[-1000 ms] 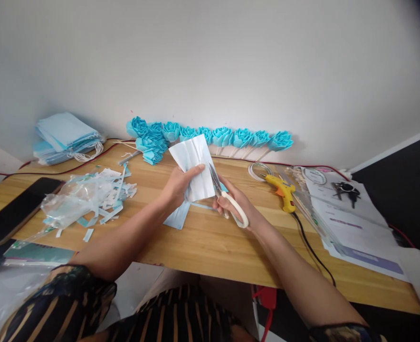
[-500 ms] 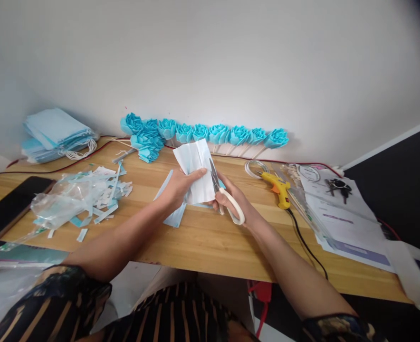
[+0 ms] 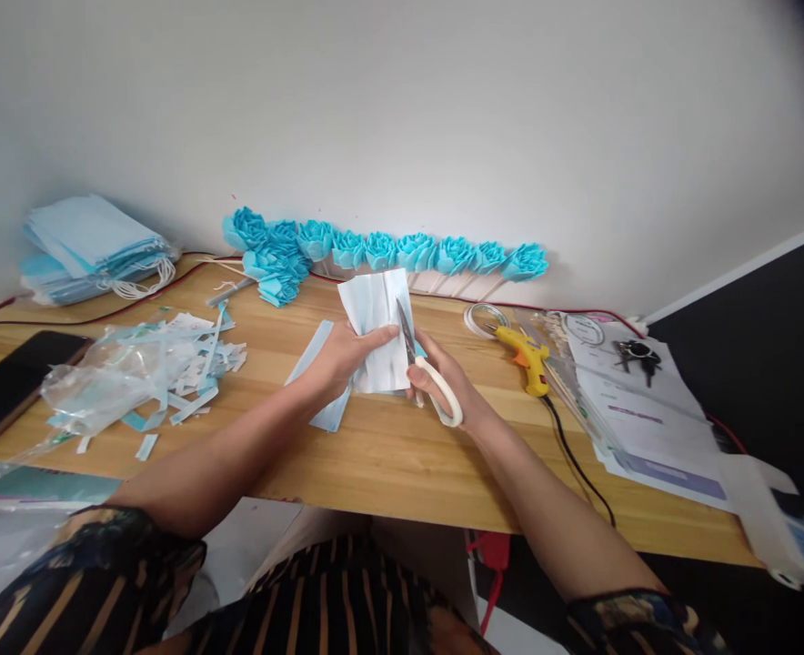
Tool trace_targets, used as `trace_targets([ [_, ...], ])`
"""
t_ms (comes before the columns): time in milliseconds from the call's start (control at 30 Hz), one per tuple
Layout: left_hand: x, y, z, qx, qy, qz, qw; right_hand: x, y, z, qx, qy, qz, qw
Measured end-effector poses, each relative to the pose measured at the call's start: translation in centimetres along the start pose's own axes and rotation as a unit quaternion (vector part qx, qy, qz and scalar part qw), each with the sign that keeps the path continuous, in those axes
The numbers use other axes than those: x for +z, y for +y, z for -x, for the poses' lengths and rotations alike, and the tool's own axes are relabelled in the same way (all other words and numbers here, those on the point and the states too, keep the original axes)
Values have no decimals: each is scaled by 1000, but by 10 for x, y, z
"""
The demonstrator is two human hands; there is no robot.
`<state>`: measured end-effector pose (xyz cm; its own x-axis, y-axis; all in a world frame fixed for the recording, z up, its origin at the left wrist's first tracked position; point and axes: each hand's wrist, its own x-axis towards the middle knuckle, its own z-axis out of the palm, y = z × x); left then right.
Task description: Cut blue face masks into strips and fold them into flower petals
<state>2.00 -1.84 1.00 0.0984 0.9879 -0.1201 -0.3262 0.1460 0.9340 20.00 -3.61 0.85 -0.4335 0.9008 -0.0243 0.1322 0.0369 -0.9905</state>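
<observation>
Between thumb and fingers, my left hand (image 3: 348, 353) grips a pale pleated piece of face mask material (image 3: 375, 305), held up above the table. My right hand (image 3: 447, 368) is closed on white-handled scissors (image 3: 447, 400), whose blades lie along the right side of the piece. Whether the blades are parted is hard to make out. My right fingers are partly hidden behind the scissors and the material. Light-blue strips (image 3: 330, 414) lie on the wood under my left hand.
Blue fabric flowers (image 3: 416, 252) on sticks line the wall. Stacked face masks (image 3: 95, 241) and a plastic bag with scraps (image 3: 115, 373) lie left, near a phone (image 3: 20, 382). A yellow glue gun (image 3: 530, 359), tape roll (image 3: 487, 318), papers (image 3: 648, 409) and keys (image 3: 638, 355) lie right.
The view has shifted slightly, so most of the table appears a little further left. The held piece is turned slightly more upright, with the scissors still along its right side.
</observation>
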Motion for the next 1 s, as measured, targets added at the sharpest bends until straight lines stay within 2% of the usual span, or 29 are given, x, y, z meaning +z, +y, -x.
trace_targets([
  [567, 2, 0, 1, 11, 7, 47, 999, -1, 5, -1, -15, 33, -32, 999],
  [1000, 1, 0, 0, 12, 11, 54, 998, 0, 4, -1, 0, 53, -45, 998],
])
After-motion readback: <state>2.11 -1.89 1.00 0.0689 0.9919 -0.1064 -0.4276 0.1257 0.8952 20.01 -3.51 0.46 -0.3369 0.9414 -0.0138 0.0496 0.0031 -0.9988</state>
